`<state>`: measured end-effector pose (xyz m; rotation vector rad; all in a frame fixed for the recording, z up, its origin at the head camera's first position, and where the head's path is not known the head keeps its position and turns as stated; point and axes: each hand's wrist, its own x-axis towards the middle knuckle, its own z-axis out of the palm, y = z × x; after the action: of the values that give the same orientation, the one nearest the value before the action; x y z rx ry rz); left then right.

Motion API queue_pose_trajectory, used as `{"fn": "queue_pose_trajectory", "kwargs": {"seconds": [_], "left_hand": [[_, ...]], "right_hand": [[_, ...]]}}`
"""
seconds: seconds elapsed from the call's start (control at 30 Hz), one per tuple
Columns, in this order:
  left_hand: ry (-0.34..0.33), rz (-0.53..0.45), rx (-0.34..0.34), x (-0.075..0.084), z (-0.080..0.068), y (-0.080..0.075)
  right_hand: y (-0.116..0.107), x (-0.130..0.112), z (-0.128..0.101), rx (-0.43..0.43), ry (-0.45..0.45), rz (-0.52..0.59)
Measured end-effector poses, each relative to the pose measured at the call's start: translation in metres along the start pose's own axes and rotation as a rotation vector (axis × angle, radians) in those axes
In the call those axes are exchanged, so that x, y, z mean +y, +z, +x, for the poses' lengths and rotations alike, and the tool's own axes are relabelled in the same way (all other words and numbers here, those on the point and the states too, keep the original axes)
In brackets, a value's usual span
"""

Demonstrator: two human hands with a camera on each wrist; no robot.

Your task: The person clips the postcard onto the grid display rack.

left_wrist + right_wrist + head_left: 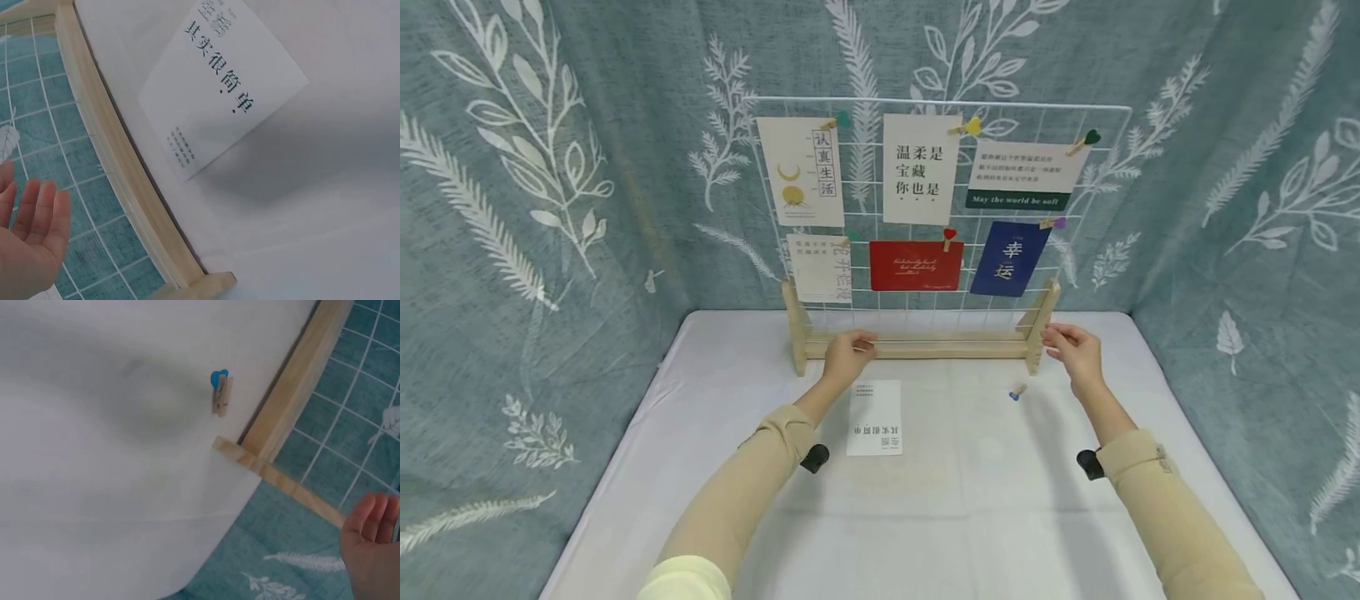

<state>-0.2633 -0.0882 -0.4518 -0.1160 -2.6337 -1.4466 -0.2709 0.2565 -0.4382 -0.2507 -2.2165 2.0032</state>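
The wire grid stand (936,208) is found upright at the far edge of the table (700,467), directly ahead of both hands, its wooden base rail (917,346) spanning the gap between them. The left hand (847,354) is seen at the rail near the left wooden foot (795,329), and the right hand (1075,350) just beside the right wooden foot (1041,325). In the wrist views the fingers of both hands are shown straight and relaxed, gripping nothing; whether the rail is actually touched cannot be told.

If the stand is being steadied or shifted, it is judged best handled low, at the rail and feet, with even pressure from both sides, since the tall, light grid could tip (the clipped cards add little weight).

The grid is of thin white wire in square cells; the base is of pale, smooth, unpainted wood. Cards are held to the wire by small wooden pegs, among them a glossy red card (916,265) and a dark blue card (1009,258). Just nearer than the left hand a white printed card (875,417) lies flat; just nearer than the right hand lies a small blue-tipped wooden peg (1017,392). The table is covered in a white, faintly creased cloth.
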Motion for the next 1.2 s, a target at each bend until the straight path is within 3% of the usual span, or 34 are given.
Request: {"fn": "queue_pose_trajectory", "kwargs": {"seconds": [0.03, 0.07, 0.17, 0.23, 0.3, 0.33, 0.4, 0.47, 0.57, 0.63, 0.77, 0.97, 1.2], "left_hand": [[0.029, -0.008, 0.001, -0.005, 0.0, -0.001], [0.073, -0.034, 0.013, -0.02, 0.005, 0.002], [0.096, -0.048, -0.011, -0.058, 0.021, 0.009], [0.153, -0.069, -0.012, -0.098, 0.037, 0.021], [0.098, -0.041, -0.073, -0.11, 0.043, 0.023], [0.128, -0.038, -0.097, -0.116, 0.044, 0.024], [0.099, -0.033, -0.205, -0.106, 0.037, 0.018], [0.016, 0.038, -0.361, -0.072, 0.021, 0.004], [-0.021, 0.179, -0.546, -0.036, 0.001, -0.008], [0.024, 0.285, -0.617, -0.028, -0.006, -0.01], [0.088, 0.457, -0.698, -0.024, -0.017, -0.008], [0.181, 0.665, -0.815, -0.034, -0.025, -0.001], [0.346, 0.954, -0.88, -0.037, -0.027, 0.008]], "right_hand": [[0.0, 0.001, -0.001, -0.007, 0.006, -0.011], [-0.001, 0.003, -0.002, -0.015, 0.011, -0.022], [-0.001, 0.006, -0.004, -0.042, 0.01, -0.052], [-0.002, 0.008, -0.005, -0.052, -0.004, -0.061], [-0.002, 0.011, -0.006, -0.063, -0.019, -0.058], [-0.002, 0.013, -0.007, -0.069, -0.025, -0.061], [-0.003, 0.016, -0.009, -0.087, -0.032, -0.072], [-0.004, 0.02, -0.011, -0.11, -0.037, -0.084], [-0.007, 0.027, -0.015, -0.129, -0.045, -0.114], [-0.01, 0.034, -0.018, -0.13, -0.052, -0.141], [-0.013, 0.046, -0.023, -0.142, -0.073, -0.22], [-0.011, 0.057, -0.026, -0.172, -0.113, -0.294], [-0.012, 0.065, -0.024, -0.184, -0.109, -0.334]]}}
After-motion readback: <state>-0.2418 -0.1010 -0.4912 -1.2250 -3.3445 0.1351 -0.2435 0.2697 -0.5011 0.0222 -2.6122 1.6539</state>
